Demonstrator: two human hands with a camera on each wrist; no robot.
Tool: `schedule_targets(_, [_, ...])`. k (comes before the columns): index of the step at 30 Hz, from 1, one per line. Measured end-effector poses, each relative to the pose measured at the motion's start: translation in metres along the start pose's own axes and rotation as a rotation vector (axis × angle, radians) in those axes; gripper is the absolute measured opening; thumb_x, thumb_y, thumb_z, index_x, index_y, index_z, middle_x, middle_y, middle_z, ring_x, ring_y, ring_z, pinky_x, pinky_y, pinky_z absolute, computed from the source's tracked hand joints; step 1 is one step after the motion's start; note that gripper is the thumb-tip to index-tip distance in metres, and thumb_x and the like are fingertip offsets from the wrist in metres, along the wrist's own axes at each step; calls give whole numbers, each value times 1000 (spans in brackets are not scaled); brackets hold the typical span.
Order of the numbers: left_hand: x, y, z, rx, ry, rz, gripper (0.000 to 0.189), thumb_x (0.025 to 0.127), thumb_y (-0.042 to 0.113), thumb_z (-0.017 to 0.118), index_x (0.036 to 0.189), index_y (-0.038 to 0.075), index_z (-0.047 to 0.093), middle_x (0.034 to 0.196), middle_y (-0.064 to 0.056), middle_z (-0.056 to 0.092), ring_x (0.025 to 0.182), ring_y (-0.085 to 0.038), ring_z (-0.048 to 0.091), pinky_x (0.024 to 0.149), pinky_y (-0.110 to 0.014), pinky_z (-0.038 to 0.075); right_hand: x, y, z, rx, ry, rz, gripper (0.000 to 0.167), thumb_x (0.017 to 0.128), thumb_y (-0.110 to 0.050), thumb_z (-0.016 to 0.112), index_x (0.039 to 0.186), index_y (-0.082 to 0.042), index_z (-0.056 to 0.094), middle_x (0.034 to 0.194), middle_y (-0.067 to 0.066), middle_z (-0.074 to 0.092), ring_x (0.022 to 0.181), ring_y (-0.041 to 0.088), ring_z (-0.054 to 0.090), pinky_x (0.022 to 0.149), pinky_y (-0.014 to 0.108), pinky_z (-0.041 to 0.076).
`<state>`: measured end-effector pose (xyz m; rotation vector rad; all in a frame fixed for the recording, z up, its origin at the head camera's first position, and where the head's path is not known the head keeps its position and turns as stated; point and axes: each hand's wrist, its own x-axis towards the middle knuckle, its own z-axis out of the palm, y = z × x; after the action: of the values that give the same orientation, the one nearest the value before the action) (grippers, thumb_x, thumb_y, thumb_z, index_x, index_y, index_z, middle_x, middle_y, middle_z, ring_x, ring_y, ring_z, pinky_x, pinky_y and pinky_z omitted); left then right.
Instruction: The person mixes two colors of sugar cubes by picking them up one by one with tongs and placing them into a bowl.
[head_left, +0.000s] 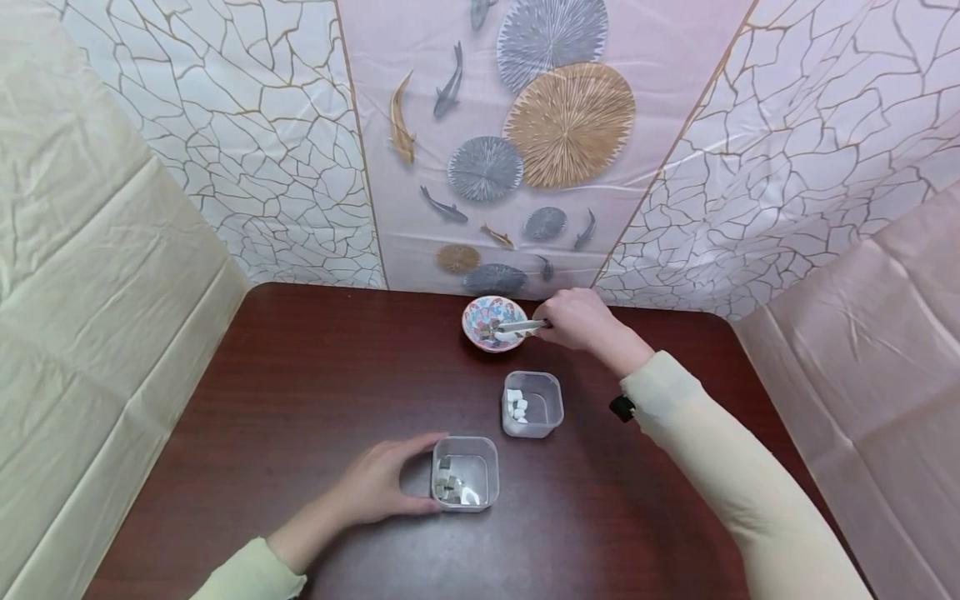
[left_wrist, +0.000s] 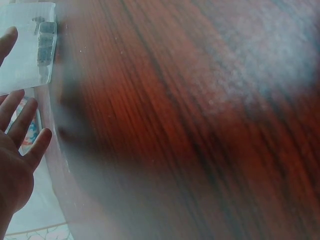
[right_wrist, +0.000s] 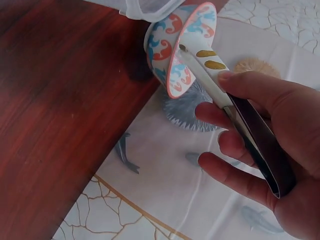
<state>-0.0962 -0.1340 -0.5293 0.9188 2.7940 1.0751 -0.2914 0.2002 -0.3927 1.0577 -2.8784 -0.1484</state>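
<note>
My right hand (head_left: pixel 576 318) grips a pair of tongs (right_wrist: pixel 260 145) with dark handles and white ends. The tongs' ends reach into a small patterned bowl (right_wrist: pixel 162 47), which has a red rim and holds a few brownish pieces (head_left: pixel 489 330). My left hand (head_left: pixel 378 482) spans the left side of a clear square plastic container (head_left: pixel 491 467), thumb at its near corner and a finger at its far corner. Several small grey-brown cubes (head_left: pixel 447 483) lie in the container's left part. In the left wrist view, my left hand (left_wrist: pixel 15 160) shows its other fingers spread beside the container.
Between the bowl and the held container stands a second clear container (head_left: pixel 551 404) with several white cubes (head_left: pixel 517 403). The dark wooden table (head_left: pixel 322 358) ends behind the bowl at a patterned cloth (head_left: pixel 420 242). Pale cloth (head_left: pixel 97 300) hangs at both sides.
</note>
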Motion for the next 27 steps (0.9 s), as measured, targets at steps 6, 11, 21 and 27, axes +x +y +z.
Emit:
schedule_targets(6, [0,0,0,-2,4,0,92,76,52,94,154,19,57,141,-4,71,119,-29,71,100,-52,58,1,-6,-1,10,-22,-7,12,90,-25,83,82,-20,76,66,-9,63,64,23,60,60,48,53])
schedule_targets(11, [0,0,0,-3,4,4,92,76,52,94,155,19,57,141,-4,71,120,-29,71,101,-52,57,-2,-8,-6,26,17,-9,17,90,-25,83,77,-22,72,62,-10,56,60,22,56,57,49,51])
schedule_targets(21, [0,0,0,-8,5,7,92,76,50,95,154,20,58,140,-4,72,120,-28,71,100,-51,58,-28,-15,-26,145,57,-17,19,91,-33,83,108,-24,83,90,-6,79,77,24,72,62,50,55])
schedule_targets(27, [0,-1,0,-11,7,9,92,76,50,95,154,20,58,140,-3,72,120,-27,71,100,-50,58,-51,-28,-36,210,98,-83,22,91,-30,84,111,-23,84,91,-11,78,70,12,63,60,42,53])
